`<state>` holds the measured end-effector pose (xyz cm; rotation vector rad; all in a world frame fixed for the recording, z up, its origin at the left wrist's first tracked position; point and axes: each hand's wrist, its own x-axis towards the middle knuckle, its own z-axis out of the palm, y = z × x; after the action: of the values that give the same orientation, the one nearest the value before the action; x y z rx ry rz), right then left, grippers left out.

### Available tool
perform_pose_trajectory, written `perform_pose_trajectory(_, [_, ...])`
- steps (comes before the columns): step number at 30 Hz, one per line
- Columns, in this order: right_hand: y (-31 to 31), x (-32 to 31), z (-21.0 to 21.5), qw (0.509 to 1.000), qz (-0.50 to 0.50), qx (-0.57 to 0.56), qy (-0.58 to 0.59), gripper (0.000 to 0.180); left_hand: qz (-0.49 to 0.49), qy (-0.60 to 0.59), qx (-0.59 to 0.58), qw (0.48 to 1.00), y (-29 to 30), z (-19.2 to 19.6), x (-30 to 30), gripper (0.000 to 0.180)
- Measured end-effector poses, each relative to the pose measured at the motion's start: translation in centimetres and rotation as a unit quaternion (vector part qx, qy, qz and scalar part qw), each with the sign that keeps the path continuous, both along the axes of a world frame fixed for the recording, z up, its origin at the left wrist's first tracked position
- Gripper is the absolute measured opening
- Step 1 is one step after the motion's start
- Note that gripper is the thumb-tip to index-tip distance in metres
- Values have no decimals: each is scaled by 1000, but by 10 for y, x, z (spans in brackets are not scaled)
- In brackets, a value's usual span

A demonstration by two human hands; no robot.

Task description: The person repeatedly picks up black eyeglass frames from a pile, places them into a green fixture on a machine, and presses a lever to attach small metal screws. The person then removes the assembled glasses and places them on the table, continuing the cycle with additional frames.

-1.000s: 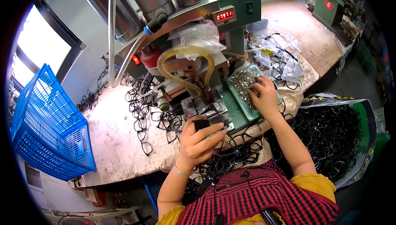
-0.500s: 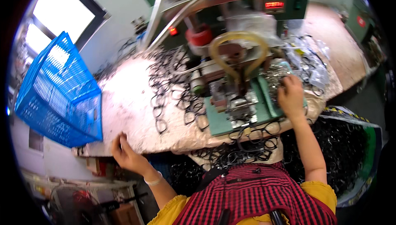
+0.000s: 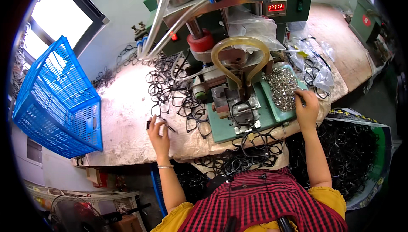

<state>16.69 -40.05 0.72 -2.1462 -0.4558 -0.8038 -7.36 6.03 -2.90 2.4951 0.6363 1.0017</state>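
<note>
My left hand (image 3: 159, 138) pinches a black eyeglass frame (image 3: 171, 128) over the bench, at the near end of a row of similar frames (image 3: 160, 108). Most of that frame is hidden behind the fingers. On the right, my right hand (image 3: 307, 108) is at the edge of a green tray (image 3: 279, 116) heaped with small metal pieces (image 3: 280, 88). Its fingers are closed together, and whatever they hold is too small to name. Between my hands, a black eyeglass frame (image 3: 243, 123) rests against the metal fixture (image 3: 253, 102) of a green press.
A blue plastic basket (image 3: 63, 140) leans at the left of the bench. The press body (image 3: 297, 0) and hoses rise ahead. More black frames (image 3: 238, 162) lie at the bench's front edge. A large sack (image 3: 374, 168) of black pieces stands at lower right.
My left hand has moved up and right from the bench's front edge onto the frames and closed on one. My right hand has drawn back from the metal pieces to the tray's near right edge.
</note>
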Motion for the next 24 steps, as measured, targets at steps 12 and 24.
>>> perform_pose_trajectory(12, [95,-25,70,946,257,177,87,24,-114,-280,-396,867,-79,43,73,8])
perform_pose_trajectory(24, [117,-50,83,829,349,359,249,46,-266,-387,-231,852,-152,122,67,14])
